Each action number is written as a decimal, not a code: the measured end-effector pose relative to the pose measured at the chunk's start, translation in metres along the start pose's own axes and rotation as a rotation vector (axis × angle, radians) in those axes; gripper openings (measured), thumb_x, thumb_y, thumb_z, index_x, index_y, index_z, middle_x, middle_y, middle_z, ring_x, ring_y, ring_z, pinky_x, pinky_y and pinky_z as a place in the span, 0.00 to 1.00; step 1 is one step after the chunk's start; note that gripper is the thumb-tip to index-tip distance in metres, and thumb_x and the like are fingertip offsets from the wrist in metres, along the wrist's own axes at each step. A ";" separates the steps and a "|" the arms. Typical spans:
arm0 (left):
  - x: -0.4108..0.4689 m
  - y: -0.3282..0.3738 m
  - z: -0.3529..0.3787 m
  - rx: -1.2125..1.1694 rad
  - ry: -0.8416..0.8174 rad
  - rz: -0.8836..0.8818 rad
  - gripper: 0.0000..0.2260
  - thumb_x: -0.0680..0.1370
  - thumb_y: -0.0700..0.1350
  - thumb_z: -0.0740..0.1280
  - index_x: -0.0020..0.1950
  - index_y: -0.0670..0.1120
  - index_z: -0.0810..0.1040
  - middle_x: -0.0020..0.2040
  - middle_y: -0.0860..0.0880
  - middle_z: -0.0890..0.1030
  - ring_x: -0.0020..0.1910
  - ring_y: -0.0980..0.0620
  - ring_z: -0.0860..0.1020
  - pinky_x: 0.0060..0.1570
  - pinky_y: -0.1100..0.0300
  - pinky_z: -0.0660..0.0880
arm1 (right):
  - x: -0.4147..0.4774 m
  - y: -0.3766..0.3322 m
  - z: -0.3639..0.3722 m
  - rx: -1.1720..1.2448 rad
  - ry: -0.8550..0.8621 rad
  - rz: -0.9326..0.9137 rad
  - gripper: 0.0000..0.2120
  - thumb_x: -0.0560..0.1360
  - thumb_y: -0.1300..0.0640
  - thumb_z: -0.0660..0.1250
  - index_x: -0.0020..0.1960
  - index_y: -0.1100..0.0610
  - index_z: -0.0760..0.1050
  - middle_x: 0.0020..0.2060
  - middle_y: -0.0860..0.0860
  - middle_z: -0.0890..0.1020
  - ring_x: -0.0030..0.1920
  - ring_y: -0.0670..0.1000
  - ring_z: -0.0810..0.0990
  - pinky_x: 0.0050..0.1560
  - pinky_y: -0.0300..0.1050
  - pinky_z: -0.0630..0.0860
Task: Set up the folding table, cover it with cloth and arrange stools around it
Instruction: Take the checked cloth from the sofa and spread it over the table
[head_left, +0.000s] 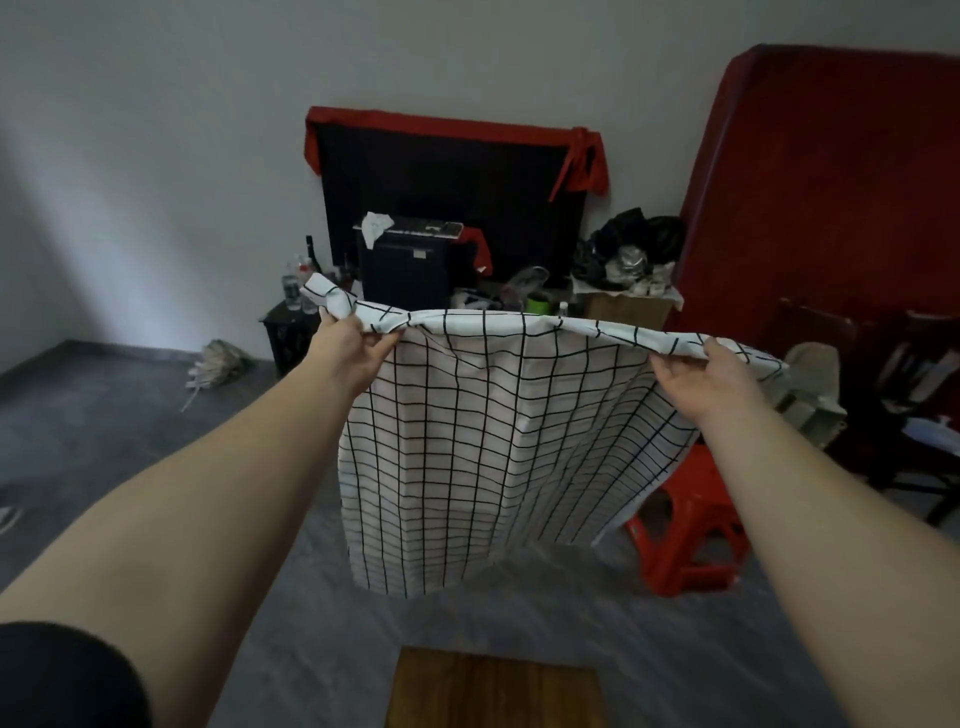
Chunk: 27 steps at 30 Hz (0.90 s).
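A white cloth (483, 441) with a black grid hangs in the air in front of me, spread between both hands. My left hand (353, 345) grips its bunched top left corner. My right hand (701, 376) pinches the top edge near the right corner. Below me, at the bottom of the view, shows the brown wooden top of the folding table (493, 686). A red plastic stool (685, 525) stands on the floor to the right, partly hidden behind the cloth.
Against the far wall stands a black board with red cloth (452, 171), a dark box and cluttered items (628, 254). A small black stand (285, 332) with bottles sits left. A dark chair (904, 395) and red panel (831, 182) are on the right. Grey floor (130, 426) lies open left.
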<state>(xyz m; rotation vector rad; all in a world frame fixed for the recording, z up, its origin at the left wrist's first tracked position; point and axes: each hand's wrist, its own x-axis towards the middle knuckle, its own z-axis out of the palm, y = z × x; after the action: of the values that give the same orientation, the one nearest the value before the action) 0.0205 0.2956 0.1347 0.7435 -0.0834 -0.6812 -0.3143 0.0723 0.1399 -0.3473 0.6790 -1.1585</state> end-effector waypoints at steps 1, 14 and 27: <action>0.002 -0.002 -0.001 0.003 0.014 -0.007 0.23 0.83 0.32 0.53 0.78 0.42 0.62 0.70 0.36 0.74 0.59 0.39 0.81 0.41 0.49 0.83 | 0.005 0.003 0.000 -0.030 0.002 0.019 0.12 0.86 0.56 0.57 0.59 0.62 0.74 0.55 0.57 0.82 0.55 0.56 0.82 0.61 0.56 0.78; -0.026 -0.089 -0.110 0.201 0.359 -0.282 0.11 0.83 0.36 0.55 0.61 0.35 0.73 0.63 0.37 0.79 0.67 0.40 0.76 0.49 0.46 0.80 | 0.034 0.077 -0.130 -0.141 0.310 0.285 0.19 0.85 0.63 0.49 0.73 0.61 0.68 0.70 0.55 0.74 0.71 0.58 0.73 0.64 0.60 0.69; -0.137 -0.182 -0.244 0.258 0.698 -0.463 0.17 0.84 0.32 0.53 0.72 0.32 0.67 0.69 0.34 0.73 0.72 0.41 0.70 0.46 0.51 0.82 | -0.068 0.142 -0.329 -1.721 0.240 0.321 0.26 0.78 0.47 0.70 0.69 0.62 0.75 0.69 0.59 0.76 0.69 0.61 0.73 0.70 0.52 0.68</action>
<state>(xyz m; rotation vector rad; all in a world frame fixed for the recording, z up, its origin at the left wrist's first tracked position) -0.1123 0.4263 -0.1427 1.2329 0.6678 -0.8197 -0.4425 0.2182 -0.1695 -1.4622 1.7727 -0.0297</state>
